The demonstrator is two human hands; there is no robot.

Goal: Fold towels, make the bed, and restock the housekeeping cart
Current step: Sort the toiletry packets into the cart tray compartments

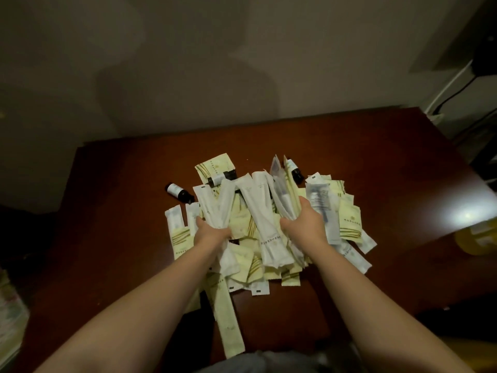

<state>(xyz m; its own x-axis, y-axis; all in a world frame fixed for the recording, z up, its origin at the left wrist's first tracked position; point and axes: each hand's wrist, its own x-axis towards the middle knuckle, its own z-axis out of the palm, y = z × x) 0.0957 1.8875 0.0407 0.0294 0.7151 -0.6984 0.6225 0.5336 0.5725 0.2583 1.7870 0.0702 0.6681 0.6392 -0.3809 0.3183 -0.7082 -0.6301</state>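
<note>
Packets (265, 211), white and cream, lay heaped at the middle of the counter (376, 170). Most of their long axes ran away from the person, fanning outward at the far ends. The left hand (212, 234) entered the heap from the near left and the right hand (304, 224) from the near right, both forearms converging on it. Each hand gripped a sheaf of upright-tilted white packets. The fingers were curled into the heap around the sheaf and largely hidden beneath it, so how many packets each hand held could not be told.

One long white packet stood between the two hands, touching neither plainly. It was the nearest loose item, about equally close to both. More packets lay flat outside the right hand, and a few outside the left.

Three dark bottles (178, 192) lay on their sides at the far rim of the heap, beyond the fingers. A long cream strip (228, 319) trailed from the heap toward the person along the same axis.

Judged from this layout, sorting for the cart was at an early stage. Any gathering move would draw the sheaves inward along their long axes, and loose packets could slip from the fanned far ends.
</note>
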